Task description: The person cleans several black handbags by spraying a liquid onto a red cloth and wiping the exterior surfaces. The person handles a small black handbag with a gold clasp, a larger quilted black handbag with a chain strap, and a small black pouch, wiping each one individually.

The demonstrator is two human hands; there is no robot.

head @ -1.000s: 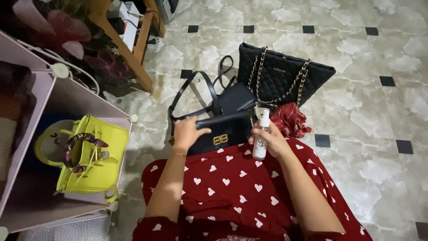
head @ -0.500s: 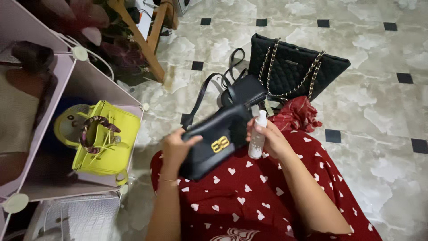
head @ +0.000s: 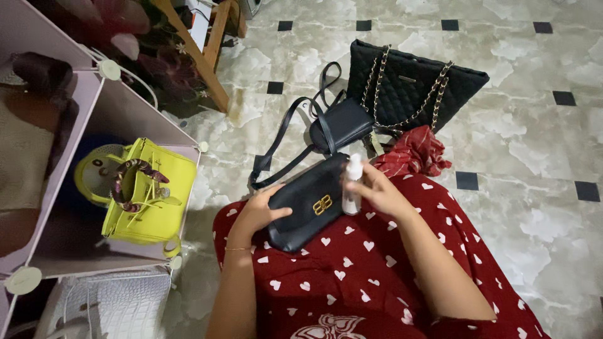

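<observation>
Right now my left hand (head: pixel 259 212) presses the black purse (head: pixel 308 201) on my lap, fingers spread flat; my right hand (head: pixel 377 191) grips the spray bottle (head: pixel 352 186), which could mist the gold clasp (head: pixel 322 204).

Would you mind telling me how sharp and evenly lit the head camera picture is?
Head view: the black clutch bag with gold clasp and both hands are fairly sharp; the glossy marble floor is brightly lit with soft sheen; the pink shelf cubby around the lime-yellow handbag lies in shadow.
</observation>
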